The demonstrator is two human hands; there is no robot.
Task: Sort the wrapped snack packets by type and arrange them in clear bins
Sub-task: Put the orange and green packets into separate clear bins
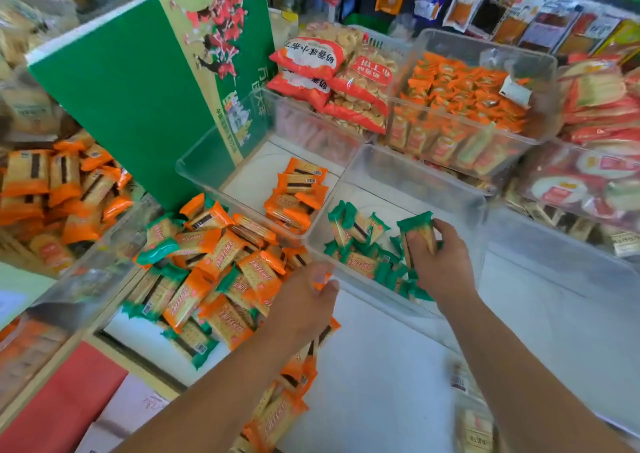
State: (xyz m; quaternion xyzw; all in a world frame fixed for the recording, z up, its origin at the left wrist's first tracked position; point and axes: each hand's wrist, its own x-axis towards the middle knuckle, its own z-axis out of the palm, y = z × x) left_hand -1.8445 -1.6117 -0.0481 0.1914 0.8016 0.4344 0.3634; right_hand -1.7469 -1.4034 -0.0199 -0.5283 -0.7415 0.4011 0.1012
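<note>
Bright, even light flooded everything, and shadows were faint and soft. The white table (381,366) glared pale (nearly washed out, little texture there). A milky sheen sat on the clear bin (415,175) walls. Wide-angle bending bowed the green box (114,82) and the frame edges; the left margin and the hanging packets (485,6) up top were blurred.

- A white table top (381,366) fills the middle.
- A big green box (114,82) stands up on the left.
- Hanging snack bags (485,6) make a row along the back.
- Red biscuit bags (346,82) lie piled behind.
- The light is bright.
</note>
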